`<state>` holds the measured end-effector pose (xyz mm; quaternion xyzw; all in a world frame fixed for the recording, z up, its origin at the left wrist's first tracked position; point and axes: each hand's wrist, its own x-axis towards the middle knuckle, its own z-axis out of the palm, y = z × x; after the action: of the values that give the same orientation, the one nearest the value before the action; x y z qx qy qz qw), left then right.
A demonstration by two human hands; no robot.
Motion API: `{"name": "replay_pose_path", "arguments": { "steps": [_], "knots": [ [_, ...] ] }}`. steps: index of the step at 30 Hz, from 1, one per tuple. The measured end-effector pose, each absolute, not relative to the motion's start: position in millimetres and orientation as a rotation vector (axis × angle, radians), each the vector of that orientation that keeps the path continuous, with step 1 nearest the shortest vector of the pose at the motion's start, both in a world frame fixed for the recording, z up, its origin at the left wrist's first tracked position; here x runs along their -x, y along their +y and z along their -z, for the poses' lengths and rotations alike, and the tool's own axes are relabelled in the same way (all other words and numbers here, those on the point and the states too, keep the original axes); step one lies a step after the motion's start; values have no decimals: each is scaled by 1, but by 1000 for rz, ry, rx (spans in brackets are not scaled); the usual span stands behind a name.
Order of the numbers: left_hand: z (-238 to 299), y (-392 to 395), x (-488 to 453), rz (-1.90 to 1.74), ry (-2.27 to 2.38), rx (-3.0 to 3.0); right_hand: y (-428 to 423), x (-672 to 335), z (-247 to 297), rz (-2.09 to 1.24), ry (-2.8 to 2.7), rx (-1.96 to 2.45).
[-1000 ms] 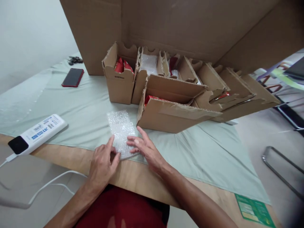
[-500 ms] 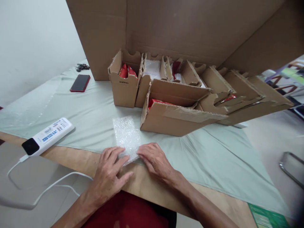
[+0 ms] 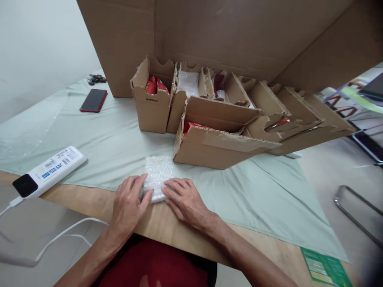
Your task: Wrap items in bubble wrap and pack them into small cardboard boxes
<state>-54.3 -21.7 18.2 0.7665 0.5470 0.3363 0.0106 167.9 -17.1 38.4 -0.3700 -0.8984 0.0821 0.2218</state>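
A small squarish piece of clear bubble wrap (image 3: 159, 169) lies at the near edge of the cloth-covered table, between my two hands. My left hand (image 3: 129, 203) grips its left side, thumb on the lower left corner and fingers along the edge. From the right, my right hand (image 3: 186, 201) holds the lower right part, its bent fingers pressing on the wrap. Whether anything lies inside the wrap, I cannot tell. Just beyond it stands an open cardboard bin (image 3: 218, 149) with a red packet (image 3: 194, 126) inside.
Several cardboard bins (image 3: 151, 113) stand in a row before a large cardboard panel (image 3: 209, 36). One contains bubble-wrapped items (image 3: 188, 81). A phone (image 3: 93, 100) and a white power bank (image 3: 54, 169) with a cable (image 3: 68, 229) lie left. A green printed sheet (image 3: 326, 267) is at lower right.
The bubble wrap now looks shorter and squarer, its far narrow end no longer sticking out. My left hand has shifted to its left side, and my right fingers reach further over it.
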Motion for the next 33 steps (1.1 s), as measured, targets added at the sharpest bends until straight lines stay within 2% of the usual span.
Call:
{"name": "replay_pose_path", "arguments": {
  "steps": [7,9,13,17,20,25,30,33],
  "knots": [
    [-36,-32,62,-1086,1348,-2430,-16,-170,-41,-606,-2222,1140],
    [-32,-26,63,-1105,1400,-2385,-18,-172,-42,-535,-2160,1181],
    [-22,2,58,-1052,1638,-2341,-19,-168,-43,-138,-2231,1200],
    [-25,15,51,-966,1775,-2121,-6,-157,-40,-148,-2493,1208],
    [-31,1,49,-1086,1767,-1717,8,-155,-36,-289,-2438,1271],
    [-32,-37,47,-1126,1464,-1195,6,-158,-48,-765,-1847,1262],
    [-37,-44,23,-1048,1189,-1096,-22,-154,-65,-1276,-1476,1161],
    [-40,-41,15,-1025,1183,-1197,-33,-168,-71,-1375,-1475,1128]
  ]
}}
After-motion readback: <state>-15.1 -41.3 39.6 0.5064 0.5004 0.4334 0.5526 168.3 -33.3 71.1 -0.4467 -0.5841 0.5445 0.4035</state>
